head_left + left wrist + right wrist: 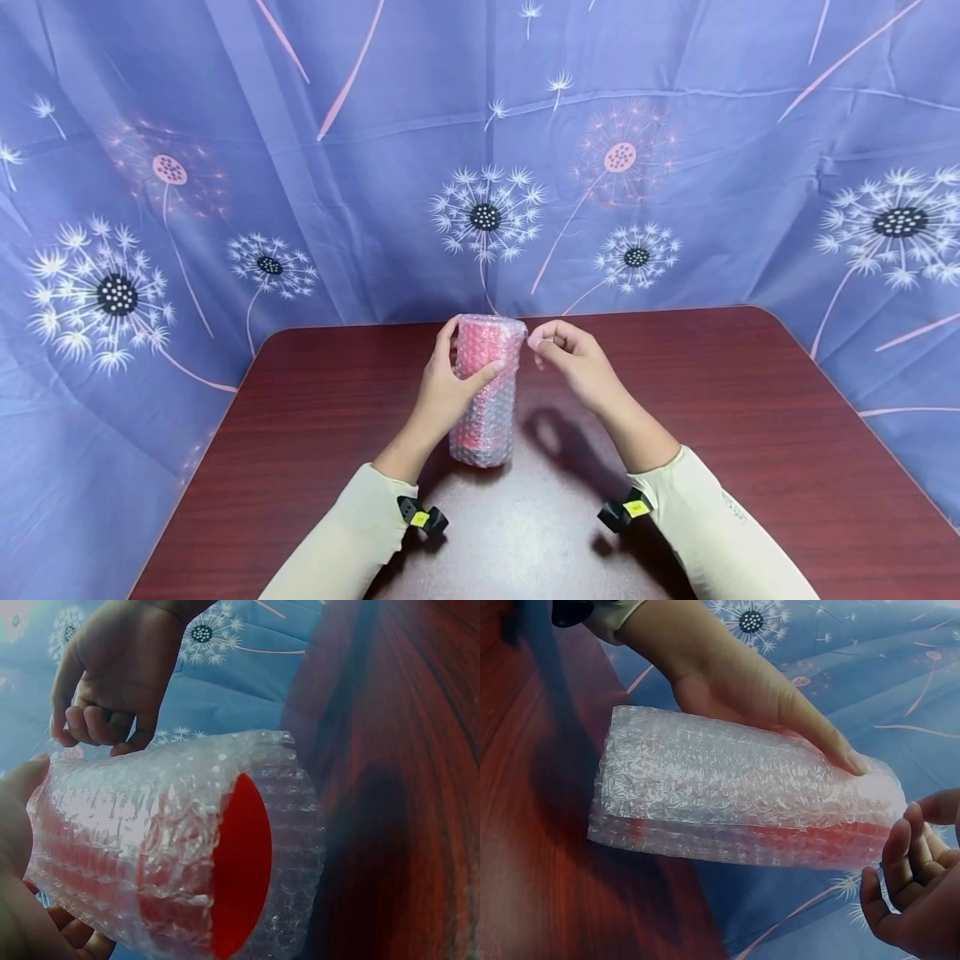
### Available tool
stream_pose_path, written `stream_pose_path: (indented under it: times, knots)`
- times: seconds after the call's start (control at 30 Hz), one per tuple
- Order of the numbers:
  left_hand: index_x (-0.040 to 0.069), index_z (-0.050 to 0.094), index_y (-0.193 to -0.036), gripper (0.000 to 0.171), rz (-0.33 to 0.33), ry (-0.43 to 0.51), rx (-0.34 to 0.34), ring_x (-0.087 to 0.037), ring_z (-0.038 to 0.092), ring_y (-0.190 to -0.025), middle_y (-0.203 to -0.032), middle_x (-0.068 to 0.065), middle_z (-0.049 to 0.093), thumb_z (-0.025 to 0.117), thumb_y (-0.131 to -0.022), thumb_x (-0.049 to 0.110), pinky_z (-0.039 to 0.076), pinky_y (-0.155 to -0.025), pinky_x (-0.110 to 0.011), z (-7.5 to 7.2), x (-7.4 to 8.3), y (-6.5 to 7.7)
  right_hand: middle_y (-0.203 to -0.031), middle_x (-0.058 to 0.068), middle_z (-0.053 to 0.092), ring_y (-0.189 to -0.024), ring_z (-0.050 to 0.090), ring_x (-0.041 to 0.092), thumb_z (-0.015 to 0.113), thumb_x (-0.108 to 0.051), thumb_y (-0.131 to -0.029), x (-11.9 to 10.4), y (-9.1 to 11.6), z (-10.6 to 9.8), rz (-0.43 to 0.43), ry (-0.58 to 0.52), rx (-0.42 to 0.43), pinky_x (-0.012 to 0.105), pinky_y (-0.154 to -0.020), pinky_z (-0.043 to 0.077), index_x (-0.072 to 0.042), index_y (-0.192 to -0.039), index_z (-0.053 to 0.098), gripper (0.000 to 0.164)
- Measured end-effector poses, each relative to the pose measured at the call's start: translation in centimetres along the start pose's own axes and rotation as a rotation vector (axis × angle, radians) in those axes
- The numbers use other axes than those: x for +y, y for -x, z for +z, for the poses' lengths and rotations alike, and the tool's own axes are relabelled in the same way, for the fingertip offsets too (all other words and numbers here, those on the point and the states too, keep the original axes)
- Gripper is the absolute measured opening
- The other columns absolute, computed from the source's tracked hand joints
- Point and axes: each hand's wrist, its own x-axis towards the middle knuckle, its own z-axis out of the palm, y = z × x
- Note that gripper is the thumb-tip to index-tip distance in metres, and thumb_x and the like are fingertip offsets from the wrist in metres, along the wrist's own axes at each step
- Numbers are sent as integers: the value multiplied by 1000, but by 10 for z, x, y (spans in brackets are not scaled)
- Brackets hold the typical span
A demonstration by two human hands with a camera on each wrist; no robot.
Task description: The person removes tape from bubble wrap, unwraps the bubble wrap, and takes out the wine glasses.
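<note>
A red cylinder (244, 862) is wrapped in clear bubble wrap (491, 417). My left hand (448, 375) grips it near its top end, thumb across the front and fingers behind. The wrap reaches past the cylinder's lower end as a loose sleeve, where the flat red end shows in the left wrist view. At the upper right corner of the wrap, my right hand (573, 358) pinches the edge between thumb and forefinger. Its other fingers are curled in the right wrist view. Part of the left hand's fingers is hidden behind the roll.
The dark red wooden table (337, 425) has rounded back corners. A blue curtain (390, 208) with dandelion prints hangs right behind its back edge and along the sides. Black wrist cameras (423, 517) sit on both pale sleeves (712, 533). Shadows of the arms fall on the tabletop.
</note>
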Motion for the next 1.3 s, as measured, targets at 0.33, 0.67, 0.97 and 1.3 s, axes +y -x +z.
stream_pose_path:
  times: [0.33, 0.67, 0.97, 1.3]
  knots:
    - [37, 26, -157, 94, 19, 0, -21, -29, 60, -115, -137, -6, 55, 83, -81, 45, 57, -88, -44, 1, 3, 1, -81, 7, 62, -77, 61, 12, 59, -5, -98, 3, -2, 0, -32, -26, 2, 22, -75, 52, 7, -107, 61, 15]
    - [35, 25, -158, 96, 34, 5, -31, -31, 60, -115, -138, -8, 55, 82, -82, 46, 57, -88, -44, 0, 3, 1, -78, -7, 64, -75, 65, 7, 63, -7, -98, 8, -4, 2, -70, -8, 17, 22, -75, 54, 6, -106, 61, 16]
    - [36, 25, -158, 96, 11, -5, -4, -27, 60, -116, -137, -6, 55, 81, -81, 49, 57, -89, -44, -1, 2, 0, -79, -1, 65, -76, 65, 9, 63, -6, -98, 7, -3, 2, -69, -9, 74, 21, -79, 54, 9, -110, 60, 19]
    - [34, 28, -156, 94, 24, 10, 34, -26, 58, -118, -136, -7, 54, 83, -81, 44, 55, -94, -47, 0, 0, -1, -94, 9, 70, -90, 69, 18, 61, -6, -99, 7, -4, 2, -54, -47, 83, 28, -87, 58, 6, -106, 60, 13]
